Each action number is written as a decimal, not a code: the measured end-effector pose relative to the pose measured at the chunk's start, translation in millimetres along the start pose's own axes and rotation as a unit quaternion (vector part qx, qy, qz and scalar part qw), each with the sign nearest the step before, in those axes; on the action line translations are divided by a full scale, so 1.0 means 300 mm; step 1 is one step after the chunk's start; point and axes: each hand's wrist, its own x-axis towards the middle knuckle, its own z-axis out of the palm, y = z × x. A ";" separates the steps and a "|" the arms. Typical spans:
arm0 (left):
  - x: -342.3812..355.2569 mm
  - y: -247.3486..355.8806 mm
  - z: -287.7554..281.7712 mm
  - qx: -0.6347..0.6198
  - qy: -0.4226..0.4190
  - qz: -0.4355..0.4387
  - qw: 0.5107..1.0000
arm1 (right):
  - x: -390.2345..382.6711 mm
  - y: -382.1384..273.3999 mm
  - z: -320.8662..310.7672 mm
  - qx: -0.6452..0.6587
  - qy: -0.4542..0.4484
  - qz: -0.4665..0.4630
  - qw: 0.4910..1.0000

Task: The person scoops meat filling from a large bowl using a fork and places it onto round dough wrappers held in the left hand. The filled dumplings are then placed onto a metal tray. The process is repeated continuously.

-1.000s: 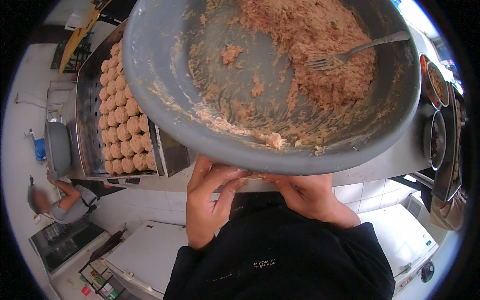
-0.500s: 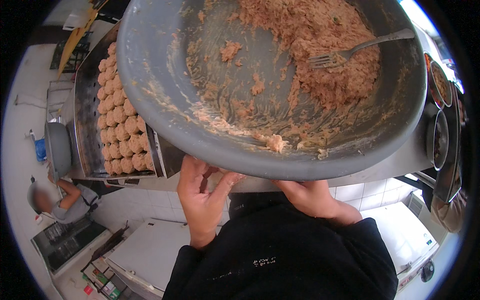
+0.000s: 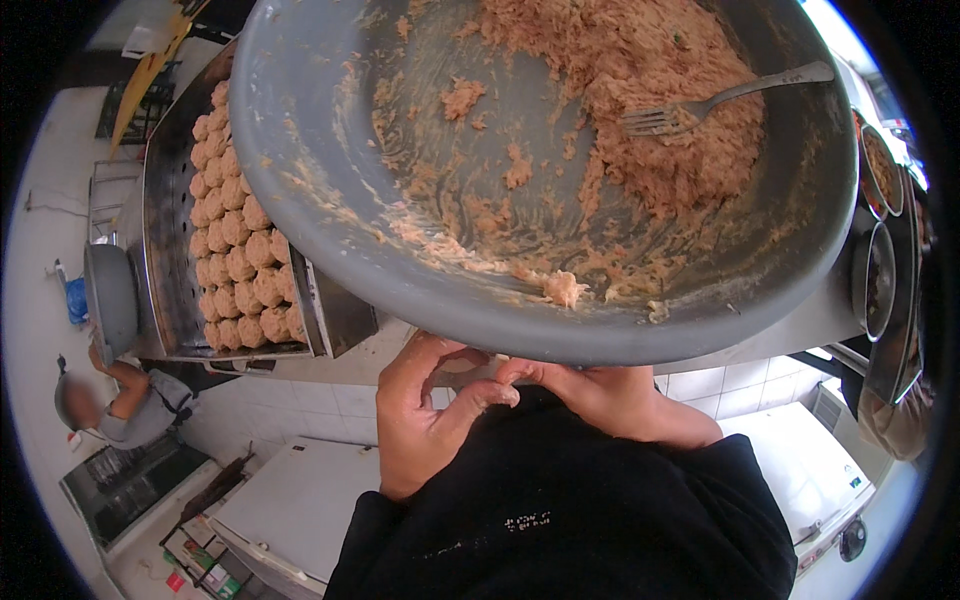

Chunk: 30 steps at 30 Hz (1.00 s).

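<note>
A large grey basin (image 3: 335,225) fills the upper middle, smeared inside, with pinkish minced meat (image 3: 670,150) heaped at its far right. A metal fork (image 3: 735,95) rests on the heap. Below the near rim, my left hand (image 3: 425,425) curls with thumb and forefinger bent toward the right hand; a whitish smear coats the thumb tip. My right hand (image 3: 625,405) meets it there, thumb pointing left, its other fingers hidden under the basin. Whatever lies between the fingertips is hidden. Left of the basin, a metal tray (image 3: 165,230) holds rows of meatballs (image 3: 238,262).
Bowls of food (image 3: 878,275) stand at the right edge. A co-worker (image 3: 135,405) at the far left is beside another grey basin (image 3: 112,300). White chest freezers (image 3: 310,500) sit below, behind the steel counter (image 3: 390,345).
My hands have come together under the near rim: the left shifted right, and the right thumb moved left to meet it. The view has shifted slightly; basin and fork look unchanged.
</note>
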 end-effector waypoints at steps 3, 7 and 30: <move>0.009 0.011 -0.003 -0.006 0.015 -0.038 0.999 | -0.001 0.013 -0.005 -0.056 0.023 0.013 0.998; 0.015 0.017 -0.010 0.006 -0.009 -0.013 1.000 | -0.004 0.001 -0.020 -0.006 -0.005 0.060 0.998; 0.002 -0.007 0.028 0.089 0.091 -0.021 0.992 | -0.013 -0.020 0.002 -0.259 0.064 -0.086 0.960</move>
